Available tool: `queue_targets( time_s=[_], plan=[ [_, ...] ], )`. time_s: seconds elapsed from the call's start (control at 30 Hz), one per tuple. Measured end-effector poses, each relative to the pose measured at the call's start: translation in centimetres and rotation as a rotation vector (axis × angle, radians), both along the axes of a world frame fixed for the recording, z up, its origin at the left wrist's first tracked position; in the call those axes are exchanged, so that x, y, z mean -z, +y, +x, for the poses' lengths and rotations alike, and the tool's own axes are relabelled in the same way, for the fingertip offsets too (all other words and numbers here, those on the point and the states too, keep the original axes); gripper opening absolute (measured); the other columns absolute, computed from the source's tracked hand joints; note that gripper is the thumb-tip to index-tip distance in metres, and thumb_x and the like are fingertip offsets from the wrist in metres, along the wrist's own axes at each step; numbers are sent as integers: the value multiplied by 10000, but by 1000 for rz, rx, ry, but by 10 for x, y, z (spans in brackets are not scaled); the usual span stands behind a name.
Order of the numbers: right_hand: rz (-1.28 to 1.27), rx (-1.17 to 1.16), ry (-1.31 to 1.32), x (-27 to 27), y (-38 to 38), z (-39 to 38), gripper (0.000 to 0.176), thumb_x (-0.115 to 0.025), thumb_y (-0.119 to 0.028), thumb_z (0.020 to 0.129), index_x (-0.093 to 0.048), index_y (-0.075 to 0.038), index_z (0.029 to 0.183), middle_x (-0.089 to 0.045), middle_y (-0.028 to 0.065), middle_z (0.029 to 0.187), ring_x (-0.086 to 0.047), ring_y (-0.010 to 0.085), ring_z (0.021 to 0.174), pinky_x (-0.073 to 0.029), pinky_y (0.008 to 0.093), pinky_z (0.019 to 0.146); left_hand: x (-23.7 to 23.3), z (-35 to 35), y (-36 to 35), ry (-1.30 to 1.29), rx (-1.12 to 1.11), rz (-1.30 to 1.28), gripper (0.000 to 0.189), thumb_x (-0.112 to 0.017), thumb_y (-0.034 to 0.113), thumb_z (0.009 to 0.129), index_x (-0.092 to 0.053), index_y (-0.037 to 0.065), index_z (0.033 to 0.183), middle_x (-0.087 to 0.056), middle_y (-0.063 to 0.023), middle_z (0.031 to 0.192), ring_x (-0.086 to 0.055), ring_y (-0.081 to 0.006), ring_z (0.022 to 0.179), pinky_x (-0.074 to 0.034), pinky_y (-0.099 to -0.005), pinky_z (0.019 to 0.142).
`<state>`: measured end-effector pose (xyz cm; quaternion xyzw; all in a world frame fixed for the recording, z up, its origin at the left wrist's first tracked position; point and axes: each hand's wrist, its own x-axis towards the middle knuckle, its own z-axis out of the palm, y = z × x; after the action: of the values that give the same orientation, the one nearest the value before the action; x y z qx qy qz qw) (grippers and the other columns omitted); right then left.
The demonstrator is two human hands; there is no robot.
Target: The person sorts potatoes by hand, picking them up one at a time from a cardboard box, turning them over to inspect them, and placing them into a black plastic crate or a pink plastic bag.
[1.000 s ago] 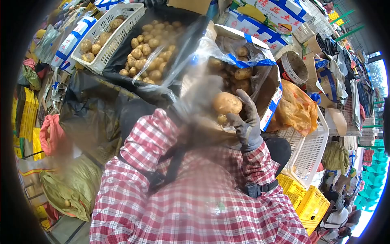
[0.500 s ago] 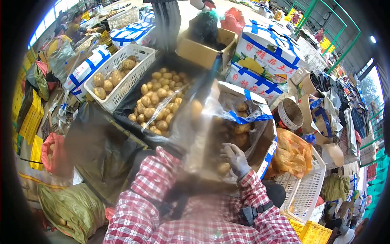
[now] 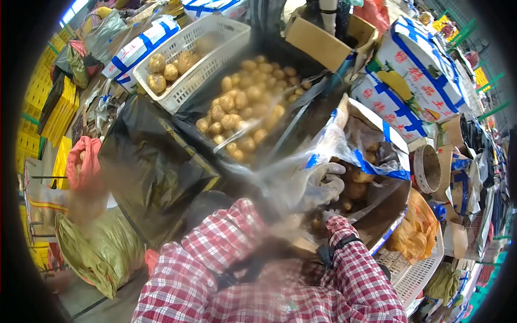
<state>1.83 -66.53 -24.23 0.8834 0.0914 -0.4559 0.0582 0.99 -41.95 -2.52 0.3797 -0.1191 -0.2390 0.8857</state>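
My left hand (image 3: 319,187), in a grey glove, reaches over the near-left edge of a cardboard box (image 3: 390,218) lined with clear plastic (image 3: 328,141). Its fingers are partly bent and apart, with no object visible in them. Potatoes (image 3: 355,188) lie inside this box, right beside those fingers. Lower down, my right hand (image 3: 329,215) is at the box's near side, close to the potatoes; its fingers are mostly hidden. Beyond my left hand, a heap of smaller potatoes (image 3: 231,116) rests on a black liner (image 3: 188,110). A blurred smear covers part of the view.
A white crate (image 3: 177,97) of larger potatoes stands at the back left. Printed cartons (image 3: 417,81) are stacked at the right, near a round bucket (image 3: 427,168). An orange bag (image 3: 417,229) lies on another white crate (image 3: 414,277). Green sack (image 3: 102,247) sits left.
The view has shifted, so the scene sits lower and further right. My left hand, blurred before, now shows over the box edge. My right hand has dropped from spread fingers to partly hidden.
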Motion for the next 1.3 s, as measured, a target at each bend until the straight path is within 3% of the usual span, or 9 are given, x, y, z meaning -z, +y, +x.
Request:
queue_targets(
  time_s=[0.27,0.43,0.57,0.7,0.9,1.0,1.13,1.17,1.3],
  plan=[
    [-136,8,128,27,-43,-57,639,-730,-349,756,-533,-127,1322,-468,206,1403,-461,382,1285,-405,419,1065,-37,0,20,-139,-73,545,503,-645,198,932,-457,-28,1339,-584,-52,1080,-553,-110,1004,-458,-256,893],
    [176,293,76,45,-55,-72,594,-758,-382,716,-565,-76,1187,-604,254,1186,-566,446,1118,-476,469,942,-32,47,108,-526,-327,927,356,-641,142,922,-582,-6,1240,-631,-91,1131,-614,-157,1027,-493,-266,905],
    [159,279,124,45,-51,-64,595,-790,-376,685,-590,-85,1163,-622,256,1157,-599,411,1090,-495,448,915,47,132,188,-274,-484,1112,321,-627,146,921,-614,4,1208,-632,-150,1177,-623,-234,1078,-501,-329,923],
    [274,275,84,55,-60,-73,684,-816,-445,616,-555,-64,1120,-608,287,1085,-584,465,1025,-495,485,881,101,216,213,-801,-546,1704,410,-626,194,901,-582,104,1298,-590,-206,1242,-574,-334,1157,-477,-389,975],
    [306,287,61,81,-76,-90,684,-811,-390,643,-532,-68,1177,-589,257,1140,-572,412,1078,-475,463,914,159,340,190,-658,-62,2333,802,-623,104,825,-265,262,1526,-169,-136,1597,-487,-399,1253,-442,-428,1031],
    [275,333,141,76,-74,-92,701,-807,-335,675,-497,-59,1239,-560,251,1229,-536,409,1161,-444,451,971,180,378,181,-558,158,2286,911,-670,85,808,-165,246,1549,-144,-118,1605,-510,-362,1242,-446,-408,1037],
    [182,352,176,75,-65,-85,745,-786,-345,700,-462,-52,1305,-522,240,1286,-519,405,1193,-437,448,996,158,386,165,-457,317,2324,681,-698,74,802,-436,141,1427,-392,-136,1495,-533,-333,1232,-471,-400,1005],
    [181,348,176,73,-64,-83,762,-778,-355,707,-451,-53,1326,-508,235,1307,-516,403,1200,-434,447,1006,170,389,169,-488,157,2319,423,-636,93,851,-589,101,1272,-559,-160,1334,-576,-325,1181,-482,-394,982],
    [168,405,259,47,-51,-64,785,-765,-388,711,-451,-60,1352,-471,222,1360,-515,388,1212,-431,444,1027,177,379,172,-360,-84,2226,286,-461,138,943,-674,82,1126,-654,-196,1152,-617,-345,1106,-505,-397,915]
  ],
)
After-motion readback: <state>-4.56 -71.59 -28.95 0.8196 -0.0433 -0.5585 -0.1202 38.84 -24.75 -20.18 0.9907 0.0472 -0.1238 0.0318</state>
